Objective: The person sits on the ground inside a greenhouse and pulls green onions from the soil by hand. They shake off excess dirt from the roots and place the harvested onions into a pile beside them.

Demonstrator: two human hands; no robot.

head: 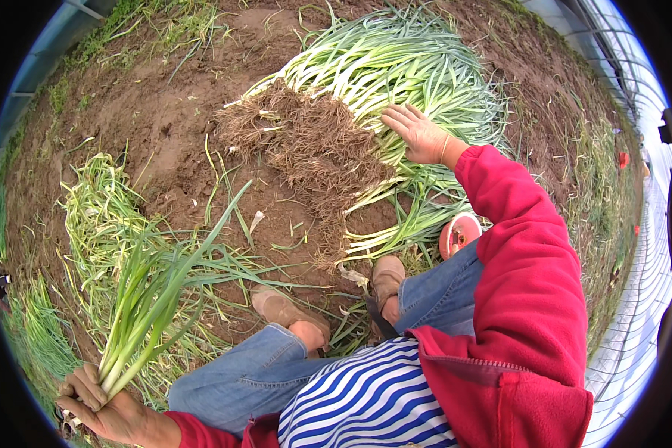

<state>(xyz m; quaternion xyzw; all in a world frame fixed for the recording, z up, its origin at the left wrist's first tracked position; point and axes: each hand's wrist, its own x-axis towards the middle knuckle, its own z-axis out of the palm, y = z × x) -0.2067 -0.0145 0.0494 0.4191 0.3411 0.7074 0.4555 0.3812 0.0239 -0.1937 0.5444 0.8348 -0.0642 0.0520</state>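
At the lower left, my left hand (115, 414) grips a bunch of green onions (145, 313) by the white lower stalks, with the leaves fanning up and to the right. My right hand (417, 134) reaches over a large pile of green onions (425, 67) and holds no stalk that I can see. Its fingers are stretched out; whether they press on the leaves cannot be told. The pile's brown roots (325, 145) face left, and its leaves spread up and to the right. A few stalks (381, 238) lie apart at its near end.
Stripped leaves (106, 213) are heaped at the left. A red and white round object (460, 232) sits beside my right knee. More green onions (42, 325) lie at the far left. Bare soil (162, 117) stretches beyond, and plastic sheeting (644, 280) borders the right side.
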